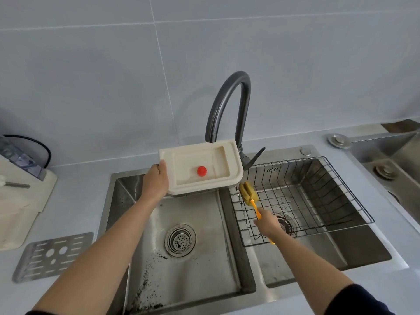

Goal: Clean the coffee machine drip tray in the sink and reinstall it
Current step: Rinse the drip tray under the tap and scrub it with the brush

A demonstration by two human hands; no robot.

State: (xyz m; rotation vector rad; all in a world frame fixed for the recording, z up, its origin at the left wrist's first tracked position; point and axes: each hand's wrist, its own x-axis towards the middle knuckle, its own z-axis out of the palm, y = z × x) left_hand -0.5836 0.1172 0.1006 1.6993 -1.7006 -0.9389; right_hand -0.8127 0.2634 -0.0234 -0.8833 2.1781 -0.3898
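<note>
My left hand [156, 179] grips the left edge of the cream drip tray [222, 181] and holds it level over the left basin of the sink [147, 246], under the dark faucet [229, 105]. A thin stream of water falls into the tray. A red float [201, 171] stands up inside it. My right hand [268, 222] is closed on the orange handle of a yellow sponge brush [248, 192], whose head sits just below the tray's right corner, over the wire rack.
A black wire rack [318, 201] sits in the right basin. The metal drip grate [53, 255] lies on the counter at the left. The coffee machine [20, 169] stands at the far left. Dark grounds speck the left basin floor. A second sink [391, 160] is at the far right.
</note>
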